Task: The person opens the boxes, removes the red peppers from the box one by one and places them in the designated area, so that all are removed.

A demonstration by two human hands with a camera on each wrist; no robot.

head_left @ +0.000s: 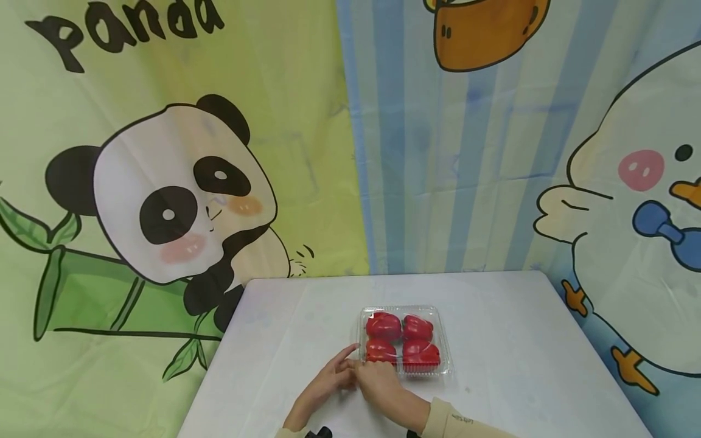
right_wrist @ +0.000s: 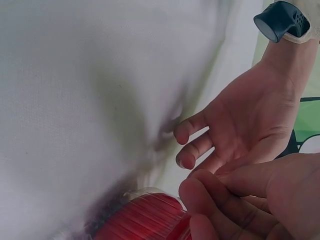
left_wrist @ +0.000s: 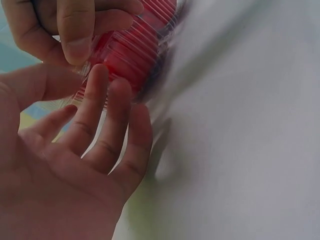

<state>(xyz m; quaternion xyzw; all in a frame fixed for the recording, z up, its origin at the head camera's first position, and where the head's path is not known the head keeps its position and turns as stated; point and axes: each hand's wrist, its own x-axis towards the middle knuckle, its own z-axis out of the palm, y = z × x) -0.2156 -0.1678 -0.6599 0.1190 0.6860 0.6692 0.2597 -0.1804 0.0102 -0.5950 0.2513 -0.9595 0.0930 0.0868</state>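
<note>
Near-square clear box (head_left: 445,360) of red peppers (head_left: 384,326) lies just beyond both hands on white table (head_left: 515,359) — left hand (head_left: 331,376) loosely spread at near-left corner, right hand (head_left: 379,382) curled over near edge — whether pinching rim, cannot tell.

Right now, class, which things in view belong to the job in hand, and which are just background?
Part of the job:
- clear plastic box
- red peppers, inside it
- left hand and right hand, at its near left corner

Just background:
- white table, under the box
- panda curtain
- white bird picture
</note>
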